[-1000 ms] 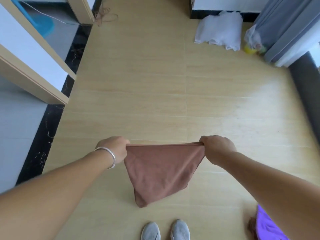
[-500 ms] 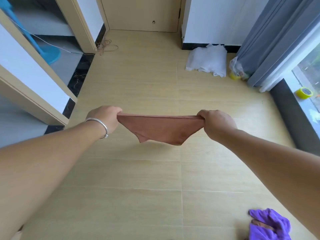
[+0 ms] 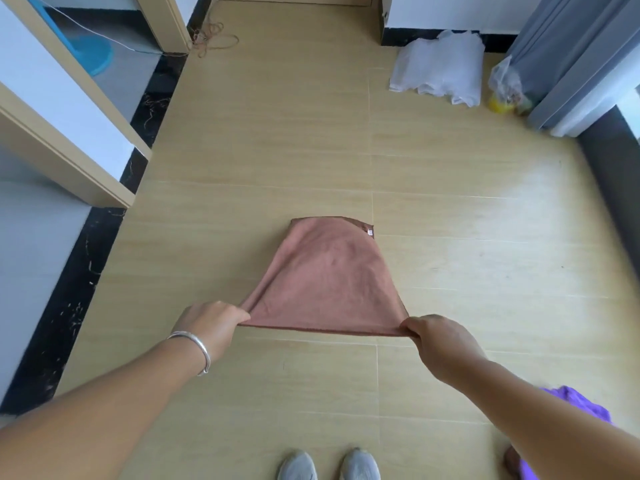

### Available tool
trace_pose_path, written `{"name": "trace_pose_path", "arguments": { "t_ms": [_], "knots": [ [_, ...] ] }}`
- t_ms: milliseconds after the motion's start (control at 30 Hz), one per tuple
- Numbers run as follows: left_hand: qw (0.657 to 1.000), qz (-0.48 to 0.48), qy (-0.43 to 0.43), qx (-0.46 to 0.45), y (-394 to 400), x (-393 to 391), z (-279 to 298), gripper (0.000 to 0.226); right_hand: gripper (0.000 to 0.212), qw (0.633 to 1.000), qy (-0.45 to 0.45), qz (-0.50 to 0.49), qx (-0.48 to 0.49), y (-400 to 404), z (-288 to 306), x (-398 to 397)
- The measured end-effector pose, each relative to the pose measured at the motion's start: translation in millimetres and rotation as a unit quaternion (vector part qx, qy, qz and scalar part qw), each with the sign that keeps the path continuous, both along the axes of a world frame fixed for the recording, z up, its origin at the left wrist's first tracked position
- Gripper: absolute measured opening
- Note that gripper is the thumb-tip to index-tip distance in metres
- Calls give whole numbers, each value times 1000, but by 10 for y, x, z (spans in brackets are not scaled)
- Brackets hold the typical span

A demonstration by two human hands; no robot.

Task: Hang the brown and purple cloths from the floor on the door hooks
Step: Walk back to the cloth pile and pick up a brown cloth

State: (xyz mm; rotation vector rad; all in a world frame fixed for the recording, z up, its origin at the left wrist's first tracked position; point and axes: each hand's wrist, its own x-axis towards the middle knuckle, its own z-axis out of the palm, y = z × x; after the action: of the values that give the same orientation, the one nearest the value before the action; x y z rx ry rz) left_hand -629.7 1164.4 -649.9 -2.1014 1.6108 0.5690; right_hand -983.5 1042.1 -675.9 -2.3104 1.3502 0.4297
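Observation:
The brown cloth (image 3: 329,282) is stretched out in front of me, its far edge flung forward with a small white tag at the far right corner. My left hand (image 3: 211,323), with a silver bangle on the wrist, pinches its near left corner. My right hand (image 3: 436,336) pinches the near right corner. The purple cloth (image 3: 575,410) lies crumpled on the floor at the lower right, partly hidden behind my right forearm. No door hooks are in view.
Wooden floor all around. A white bundle (image 3: 440,69) and a plastic bag (image 3: 507,86) lie by the grey curtain (image 3: 571,53) at the far right. Door frames (image 3: 69,161) stand at the left, a tangle of string (image 3: 211,36) beyond. My grey shoes (image 3: 329,465) are below.
The cloth hung down from both hands, then was swung up and forward; it now spreads out flat away from me. The camera tipped up and back down.

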Motion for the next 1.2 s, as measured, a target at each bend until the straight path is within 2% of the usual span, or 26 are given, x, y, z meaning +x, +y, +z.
{"name": "trace_pose_path", "arguments": {
  "t_ms": [267, 433, 500, 600, 633, 700, 800, 967, 1200],
  "knots": [
    [990, 8, 50, 132, 863, -374, -1048, 51, 22, 993, 59, 36, 90, 1008, -1059, -402],
    [977, 40, 86, 190, 1126, -501, -1606, 34, 21, 987, 86, 55, 123, 1299, -1556, -570],
    [974, 70, 102, 189, 1139, -510, -1787, 21, 22, 987, 91, 54, 121, 1286, -1705, -556],
    [967, 152, 154, 137, 1057, -434, -2003, 6, 27, 990, 86, 15, 113, 1100, -1883, -470],
    [957, 198, 182, 107, 1004, -388, -2075, 9, 27, 991, 78, -9, 110, 992, -1942, -415],
    [927, 289, 236, 34, 868, -262, -2253, 19, 21, 990, 53, -73, 110, 739, -2065, -276],
    [888, 370, 270, -44, 509, -25, -2577, 14, 12, 982, -11, -153, 113, 244, -2280, 12],
    [868, 407, 248, -136, -308, 436, -3320, 4, 16, 972, -106, -203, 58, -642, -2952, 595],
    [863, 404, 224, -203, -1138, 775, -4601, 4, 27, 951, -136, -279, -3, -1482, -4303, 1002]
  ]
}}
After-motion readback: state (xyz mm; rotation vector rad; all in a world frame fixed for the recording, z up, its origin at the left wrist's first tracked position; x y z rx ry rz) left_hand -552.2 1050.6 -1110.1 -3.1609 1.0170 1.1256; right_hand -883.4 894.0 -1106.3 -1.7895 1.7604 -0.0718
